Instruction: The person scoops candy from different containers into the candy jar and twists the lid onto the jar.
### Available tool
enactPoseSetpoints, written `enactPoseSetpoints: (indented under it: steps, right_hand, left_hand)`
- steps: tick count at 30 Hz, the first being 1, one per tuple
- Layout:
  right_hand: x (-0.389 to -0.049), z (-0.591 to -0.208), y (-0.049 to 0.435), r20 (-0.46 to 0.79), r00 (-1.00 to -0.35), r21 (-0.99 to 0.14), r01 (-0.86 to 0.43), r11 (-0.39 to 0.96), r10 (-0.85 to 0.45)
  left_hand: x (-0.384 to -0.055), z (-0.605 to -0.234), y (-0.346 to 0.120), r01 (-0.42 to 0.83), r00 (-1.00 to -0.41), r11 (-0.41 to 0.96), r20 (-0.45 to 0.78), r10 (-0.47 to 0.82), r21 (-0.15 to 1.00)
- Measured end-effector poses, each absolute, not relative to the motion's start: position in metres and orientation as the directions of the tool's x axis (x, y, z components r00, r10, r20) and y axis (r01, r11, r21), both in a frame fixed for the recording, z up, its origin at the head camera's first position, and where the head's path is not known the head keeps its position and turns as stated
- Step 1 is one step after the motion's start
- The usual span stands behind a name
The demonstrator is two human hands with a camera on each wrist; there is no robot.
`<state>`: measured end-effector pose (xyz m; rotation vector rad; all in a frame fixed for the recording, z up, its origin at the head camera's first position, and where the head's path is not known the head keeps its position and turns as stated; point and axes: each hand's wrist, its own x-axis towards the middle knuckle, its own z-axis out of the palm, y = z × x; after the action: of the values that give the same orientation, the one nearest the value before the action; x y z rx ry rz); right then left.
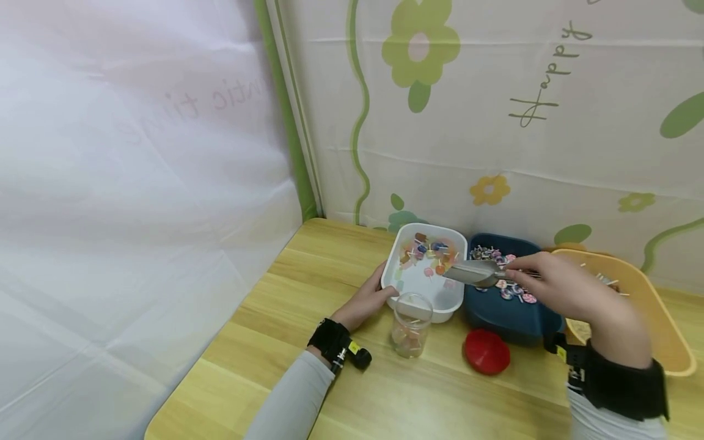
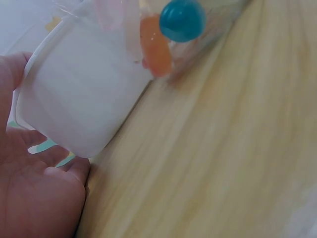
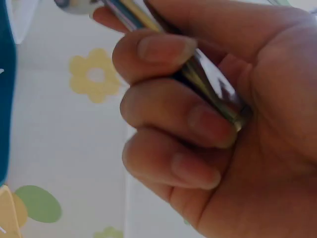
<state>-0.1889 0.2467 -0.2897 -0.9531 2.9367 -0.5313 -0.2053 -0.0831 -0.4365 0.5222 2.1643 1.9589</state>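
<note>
My right hand (image 1: 561, 284) grips the handle of a metal scoop (image 1: 475, 272), its fingers curled round the shiny handle (image 3: 218, 89) in the right wrist view. The scoop head hangs over the right side of a white plastic bin (image 1: 395, 260) and the edge of the blue bin. Small lollipops (image 1: 431, 249) lie toward the back of the white bin. With my left hand (image 1: 365, 302) I hold the white bin's left side, thumb (image 2: 14, 69) at its rim and fingers lower on its wall. Before it stands a clear plastic cup (image 1: 410, 330) with some lollipops inside.
A dark blue bin (image 1: 495, 322) with swirl lollipops (image 1: 514, 292) adjoins the white one. Right of that is a yellow bin (image 1: 654, 305), partly behind my right arm. A red lid (image 1: 486, 352) lies on the wooden table (image 1: 264, 333); a printed curtain (image 1: 440, 140) hangs behind.
</note>
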Motion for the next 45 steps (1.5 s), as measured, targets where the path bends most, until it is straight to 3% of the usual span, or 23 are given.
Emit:
enactPoseSetpoints:
  steps: [12, 29, 45]
  right_hand:
    - [-0.203, -0.312, 0.205, 0.055, -0.889, -0.225, -0.455, 0.861, -0.456]
    - [-0.201, -0.332, 0.16, 0.226, -0.902, -0.042, -0.387, 0.921, -0.369]
    - [-0.241, -0.365, 0.171, 0.15, -0.924, -0.309, -0.382, 0.871, -0.352]
  left_hand:
    - [-0.206, -0.435, -0.083, 0.145, -0.917, 0.068, 0.109, 0.384, 0.987]
    - [-0.206, -0.436, -0.081, 0.136, -0.919, 0.063, 0.103, 0.38, 0.989]
    - [-0.205, -0.437, -0.083, 0.12, -0.924, 0.065, 0.087, 0.372, 0.991]
